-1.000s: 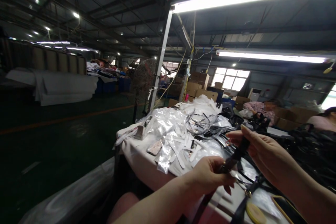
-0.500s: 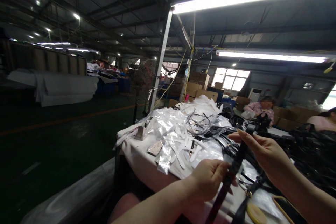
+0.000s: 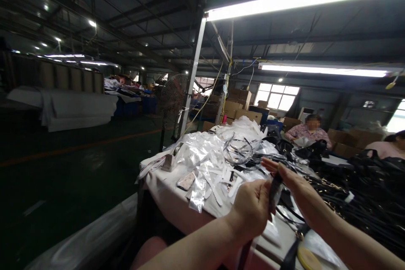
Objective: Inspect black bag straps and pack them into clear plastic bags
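My left hand (image 3: 253,206) is closed round a black strap (image 3: 274,192) low in the middle of the view. My right hand (image 3: 289,183) pinches the same strap at its upper end, fingers pointing left. Both hands meet just above the near edge of a white-covered table (image 3: 171,196). Clear plastic bags and white strips (image 3: 209,158) lie heaped on the table just beyond my hands.
A pile of black straps and chains (image 3: 363,198) fills the table's right side. A yellow tape roll (image 3: 305,257) lies near the front edge. A standing fan (image 3: 171,97) and a metal post (image 3: 193,80) stand left of the table. Two people (image 3: 308,128) sit beyond it.
My hands have drawn together and the strap's free upper end has come down between them. The view has tilted slightly, showing more of the black pile at right.
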Action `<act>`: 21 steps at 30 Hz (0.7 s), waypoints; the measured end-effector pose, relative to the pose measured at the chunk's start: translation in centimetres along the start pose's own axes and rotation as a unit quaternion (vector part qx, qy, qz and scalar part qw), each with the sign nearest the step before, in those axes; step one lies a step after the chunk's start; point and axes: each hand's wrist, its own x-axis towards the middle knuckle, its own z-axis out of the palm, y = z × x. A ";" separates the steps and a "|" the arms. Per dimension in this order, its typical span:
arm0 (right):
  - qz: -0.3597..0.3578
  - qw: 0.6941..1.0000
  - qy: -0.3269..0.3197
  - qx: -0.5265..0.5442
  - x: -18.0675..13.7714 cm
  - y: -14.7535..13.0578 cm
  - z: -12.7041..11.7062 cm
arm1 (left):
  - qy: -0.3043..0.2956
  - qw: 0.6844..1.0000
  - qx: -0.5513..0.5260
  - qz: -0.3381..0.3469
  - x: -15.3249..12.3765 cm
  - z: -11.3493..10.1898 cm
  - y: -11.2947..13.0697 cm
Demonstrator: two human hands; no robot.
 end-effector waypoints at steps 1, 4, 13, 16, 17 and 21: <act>-0.004 0.999 0.026 0.023 0.5 -0.1 -0.4 | 0.010 1.000 0.023 0.003 0.0 0.0 0.0; -0.018 0.996 0.065 0.061 1.7 -0.6 -1.3 | 0.025 0.997 0.067 0.006 0.0 0.1 0.1; -0.012 1.000 -0.014 0.008 -0.1 -1.8 1.1 | 0.037 0.997 0.055 0.029 2.1 -0.2 1.1; -0.045 0.996 0.054 0.057 1.3 -2.2 0.1 | 0.022 0.998 0.042 0.027 2.0 -0.2 1.4; -0.050 0.993 0.079 0.076 1.9 -2.3 -0.4 | 0.018 0.999 0.037 0.026 2.0 -0.2 1.5; -0.074 0.989 0.104 0.079 3.4 -3.0 -1.2 | 0.027 0.999 0.023 0.020 2.5 -0.1 2.4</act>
